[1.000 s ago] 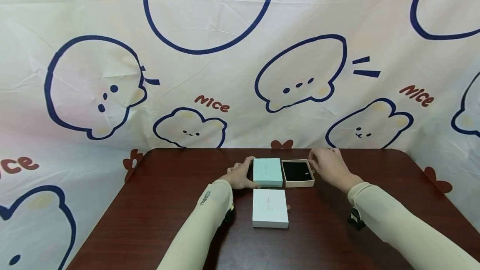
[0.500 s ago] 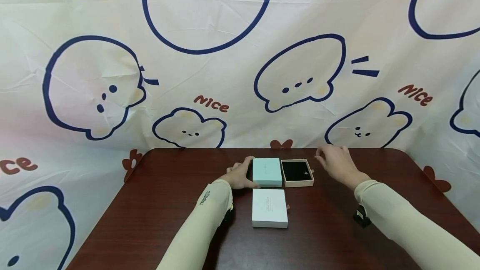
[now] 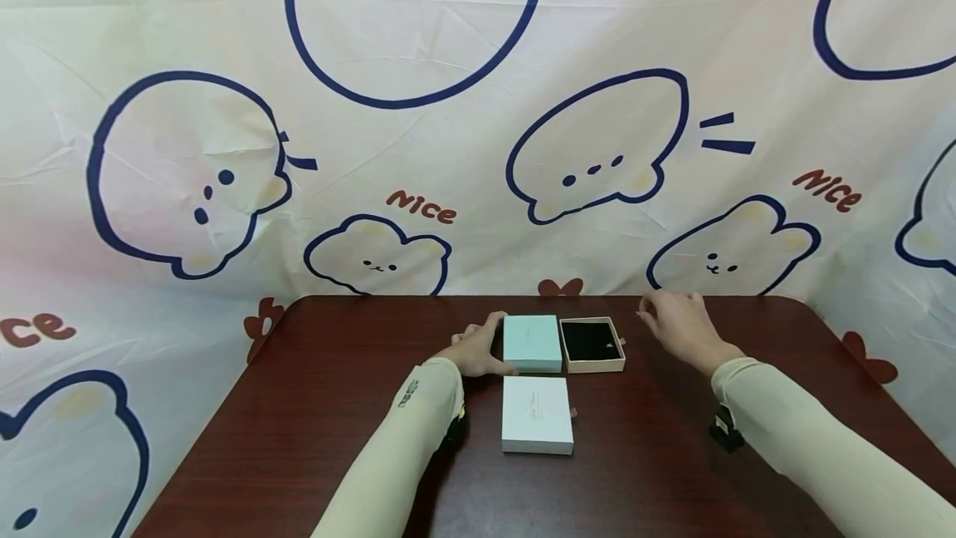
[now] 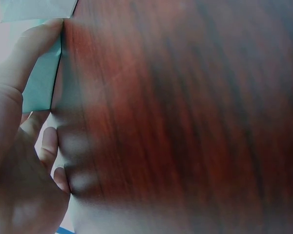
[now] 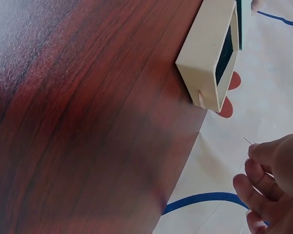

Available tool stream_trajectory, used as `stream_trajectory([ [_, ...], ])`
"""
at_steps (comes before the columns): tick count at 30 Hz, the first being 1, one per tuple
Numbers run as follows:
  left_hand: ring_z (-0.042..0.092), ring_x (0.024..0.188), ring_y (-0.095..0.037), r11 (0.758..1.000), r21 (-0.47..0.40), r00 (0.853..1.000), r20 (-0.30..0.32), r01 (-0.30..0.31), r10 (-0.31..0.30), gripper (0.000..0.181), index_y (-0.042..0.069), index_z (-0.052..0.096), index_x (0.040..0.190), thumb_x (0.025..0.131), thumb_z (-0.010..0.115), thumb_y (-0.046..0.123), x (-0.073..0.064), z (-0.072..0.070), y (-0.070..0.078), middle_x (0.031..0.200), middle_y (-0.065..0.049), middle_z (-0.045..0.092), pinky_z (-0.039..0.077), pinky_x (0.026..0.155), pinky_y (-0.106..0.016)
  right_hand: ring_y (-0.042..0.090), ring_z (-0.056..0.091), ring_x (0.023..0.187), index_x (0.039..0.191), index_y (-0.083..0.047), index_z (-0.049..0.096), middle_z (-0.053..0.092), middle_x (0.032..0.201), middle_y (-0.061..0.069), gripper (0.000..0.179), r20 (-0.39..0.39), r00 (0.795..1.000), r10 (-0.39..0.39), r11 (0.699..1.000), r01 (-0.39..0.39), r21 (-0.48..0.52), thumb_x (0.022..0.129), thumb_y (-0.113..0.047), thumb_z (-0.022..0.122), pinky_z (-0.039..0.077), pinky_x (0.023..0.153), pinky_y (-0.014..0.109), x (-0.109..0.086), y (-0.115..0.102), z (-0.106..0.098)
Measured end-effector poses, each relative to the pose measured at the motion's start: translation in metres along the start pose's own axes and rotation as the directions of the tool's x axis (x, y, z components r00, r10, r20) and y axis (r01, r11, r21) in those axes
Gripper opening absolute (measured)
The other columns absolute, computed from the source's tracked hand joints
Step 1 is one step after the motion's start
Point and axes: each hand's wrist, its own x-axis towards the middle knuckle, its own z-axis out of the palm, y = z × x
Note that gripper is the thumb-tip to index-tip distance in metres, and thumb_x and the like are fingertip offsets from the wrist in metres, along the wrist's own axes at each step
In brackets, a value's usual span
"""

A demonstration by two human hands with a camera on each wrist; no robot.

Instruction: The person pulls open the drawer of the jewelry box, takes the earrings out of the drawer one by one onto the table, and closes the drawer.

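Observation:
My left hand [image 3: 472, 350] grips a small teal box [image 3: 532, 344] by its left end, thumb at the near edge and fingers at the far edge. Right beside that box lies an open cream box tray [image 3: 593, 368] with a black pad [image 3: 590, 340] inside. A tiny star-shaped stud [image 3: 610, 345] shows on the pad. Off to the right of the tray, my right hand [image 3: 680, 324] is raised, thumb and forefinger together. In the right wrist view, a thin pin-like piece [image 5: 247, 140] sticks out from these fingertips; the rest of it is hidden.
A white box [image 3: 536, 415] with a small ribbon tab [image 3: 573, 413] lies nearer to me, in front of the teal box. The dark wood table [image 3: 358, 405] ends at a printed cloth backdrop [image 3: 478, 148] close behind the boxes.
My right hand has moved right, away from the cream tray's edge, with the fingertips pinched. The left hand and the boxes have stayed in place.

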Motion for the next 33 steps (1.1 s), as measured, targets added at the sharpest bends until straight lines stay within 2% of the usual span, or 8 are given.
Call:
stream_trajectory([
  [12,0.032,0.142,-0.036,1.0,0.006,1.0,0.007,0.001,-0.001,0.108,0.019,0.009,0.162,0.085,0.08,0.045,0.0,0.0,-0.001,0.152,-0.018,0.045,0.027,0.094,-0.043,0.027,0.068,0.082,0.094,-0.006,0.071,0.074,0.088,0.005,0.007,0.028,1.0,0.012,1.0,-0.012,-0.002,0.096,-0.011,0.067,0.039,0.085,0.056,-0.004,0.011,0.013],
  [33,0.031,0.142,-0.037,1.0,-0.001,1.0,0.008,0.006,-0.006,0.109,0.019,0.008,0.162,0.085,0.08,0.045,0.0,-0.001,0.0,0.151,-0.019,0.046,0.027,0.094,-0.044,0.023,0.066,0.081,0.089,-0.008,0.071,0.074,0.089,0.005,0.008,0.067,0.998,0.022,1.0,-0.022,0.0,0.095,-0.008,0.066,0.038,0.079,0.051,-0.008,0.013,0.023],
])
